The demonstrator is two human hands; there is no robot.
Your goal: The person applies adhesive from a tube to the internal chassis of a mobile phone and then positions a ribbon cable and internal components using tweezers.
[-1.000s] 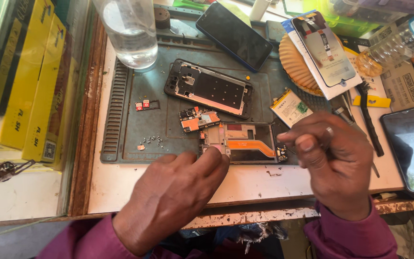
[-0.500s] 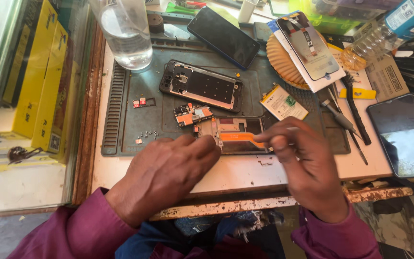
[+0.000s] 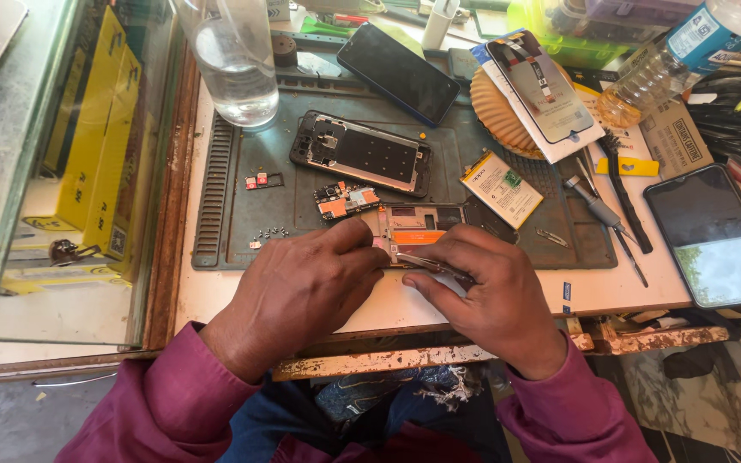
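An opened phone frame (image 3: 422, 227) with an orange flex strip lies on the grey work mat (image 3: 242, 180) near its front edge. My left hand (image 3: 306, 287) rests on the frame's left end, fingers pressing it down. My right hand (image 3: 490, 296) pinches metal tweezers (image 3: 426, 262) whose tips point left at the frame's lower edge. A small circuit board (image 3: 346, 200) lies just behind the frame. Behind that board lies a phone back housing (image 3: 362, 154).
A battery (image 3: 502, 187), several tiny screws (image 3: 269, 233), a glass water bottle (image 3: 233, 60), a dark phone (image 3: 398, 73), a screen part on a wicker disc (image 3: 542, 86), screwdrivers (image 3: 602, 214) and a black phone (image 3: 713, 236) surround the work. Glass counter with yellow boxes (image 3: 87, 146) at left.
My right hand has come down from above the frame and moved left, bringing the tweezers to the frame's front edge. The left hand stays on the frame. The view shifted slightly.
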